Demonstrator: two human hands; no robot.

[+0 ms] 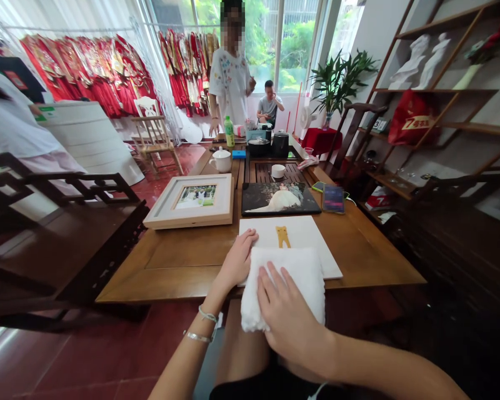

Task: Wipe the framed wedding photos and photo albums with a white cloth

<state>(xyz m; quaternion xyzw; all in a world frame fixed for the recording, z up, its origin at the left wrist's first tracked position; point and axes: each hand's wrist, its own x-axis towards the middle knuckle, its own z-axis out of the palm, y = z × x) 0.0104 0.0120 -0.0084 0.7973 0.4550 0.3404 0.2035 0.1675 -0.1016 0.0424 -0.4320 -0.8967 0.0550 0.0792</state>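
A flat white board [306, 230] lies at the table's near edge, with a small yellow figure-shaped piece [282, 236] on it. My left hand [240, 256] rests on the board's left side, its fingers stretched out and holding nothing. A thick, folded white towel [304, 286] covers the near part of the board and reaches past the table edge. My right hand [285, 308] holds the towel from above, fingers laid across its top; the thumb is hidden. Beyond the board are a framed photo [198, 196] on the left and a dark wedding picture panel [281, 198].
On the wooden table [170, 255] are two phones, one of them [334, 198] at the right, a white lidded teapot [221, 160], a white cup [278, 170], a green bottle [229, 131] and dark pots [280, 144]. One person [231, 78] stands at the far end; another sits behind.
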